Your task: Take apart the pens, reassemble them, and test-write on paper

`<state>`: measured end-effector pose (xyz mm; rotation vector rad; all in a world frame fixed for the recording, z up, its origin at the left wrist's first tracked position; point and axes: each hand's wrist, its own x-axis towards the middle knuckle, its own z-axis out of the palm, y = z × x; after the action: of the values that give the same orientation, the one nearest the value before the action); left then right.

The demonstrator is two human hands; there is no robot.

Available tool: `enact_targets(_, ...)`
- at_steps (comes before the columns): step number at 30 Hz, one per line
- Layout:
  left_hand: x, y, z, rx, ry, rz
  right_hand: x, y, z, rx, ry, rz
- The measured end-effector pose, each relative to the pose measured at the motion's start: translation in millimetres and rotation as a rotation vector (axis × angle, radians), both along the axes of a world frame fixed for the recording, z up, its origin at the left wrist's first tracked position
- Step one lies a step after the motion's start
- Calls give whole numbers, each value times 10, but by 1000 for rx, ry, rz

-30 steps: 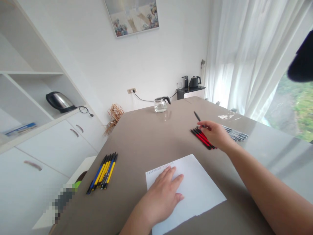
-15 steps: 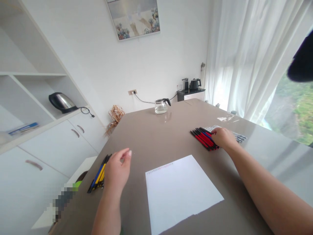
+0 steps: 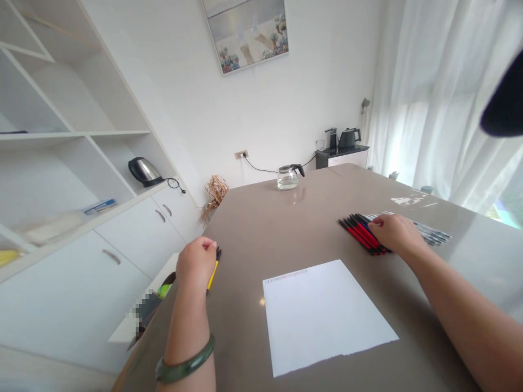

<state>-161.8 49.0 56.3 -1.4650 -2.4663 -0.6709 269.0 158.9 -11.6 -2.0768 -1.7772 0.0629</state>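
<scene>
My left hand (image 3: 196, 264) is over a small group of yellow and black pens (image 3: 213, 276) at the table's left side, fingers curled in. Most of that group is hidden behind the hand, and so is anything in its grip. At the right, my right hand (image 3: 394, 231) pinches at a pen in a row, its fingertips beside a blue pen (image 3: 365, 222). Red pens with black ends (image 3: 363, 237) lie left of these fingers, and pale clear pens (image 3: 433, 233) lie to the right. Between the hands rests a white sheet of paper (image 3: 327, 318) with a row of small marks along its top edge.
A glass pot with a black handle (image 3: 287, 178) stands at the far end of the brown table (image 3: 294, 223). Beyond it are a dark kettle (image 3: 348, 138) and a cord by the wall. White shelves (image 3: 118, 136) holding a steel kettle (image 3: 145, 171) line the left.
The view has swung left, so the table appears farther right. My left hand has curled its fingers in more and covers more of the yellow pens. My right hand stays at the pen row.
</scene>
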Motion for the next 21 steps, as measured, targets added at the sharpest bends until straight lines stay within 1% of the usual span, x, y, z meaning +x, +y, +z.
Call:
enact_targets(2,-110,40,-79,-162,-19,74,-78,-29,34,34,3,22)
enact_targets(3,-160,52,-143,-197,-29,96,-120,-45,47,49,5,38)
enact_targets(6,-287,51,-358,-240,-33,134,-239,-89,68,76,12,90)
enact_targets(9,-379,22,-495,-246,-15,159,-325,-122,75,88,21,127)
enact_targets(13,-430,35,-555,-266,-3,207,-382,-160,97,90,49,154)
enact_targets(17,-398,89,-588,-289,-24,178,-403,-182,117,60,73,146)
enact_targets(21,-376,95,-607,-273,-40,174,-420,-172,96,33,86,134)
